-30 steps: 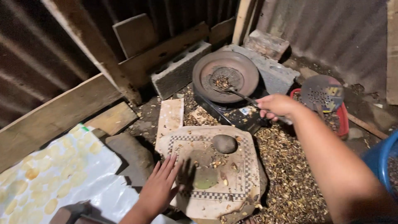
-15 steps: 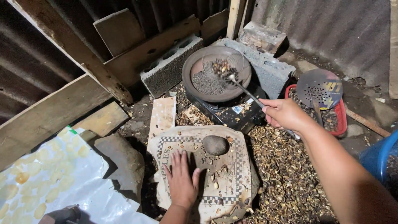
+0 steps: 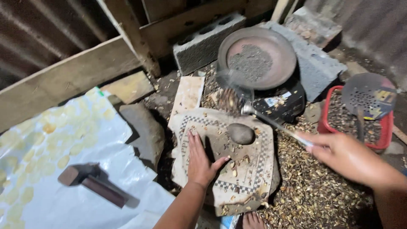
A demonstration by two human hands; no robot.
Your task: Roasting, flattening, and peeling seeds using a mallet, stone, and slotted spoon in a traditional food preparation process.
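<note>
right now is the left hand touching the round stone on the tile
Apart. The head view shows the left hand flat on the patterned tile, bare tile between it and the stone.

Cloth [image 3: 250,169] near centre: cream w/ black checker border. Stone [image 3: 241,133] on it: grey. Pan [image 3: 257,57] far: rusty brown, grey fill. Crate [image 3: 383,127] right: red. Sheet [image 3: 51,169] left: white w/ yellow blotches. Blocks [image 3: 203,42] far: grey.

Ground: bare dirt floor [image 3: 163,99], littered with brown shell fragments [image 3: 313,195] at 4 o'clock.
Centre: patterned worn tile slab [image 3: 250,169].
9 o'clock: white yellow-printed plastic sheet [image 3: 46,169].
12 o'clock: grey concrete hollow block [image 3: 203,42].
3 o'clock: red plastic basket [image 3: 356,123].
</note>
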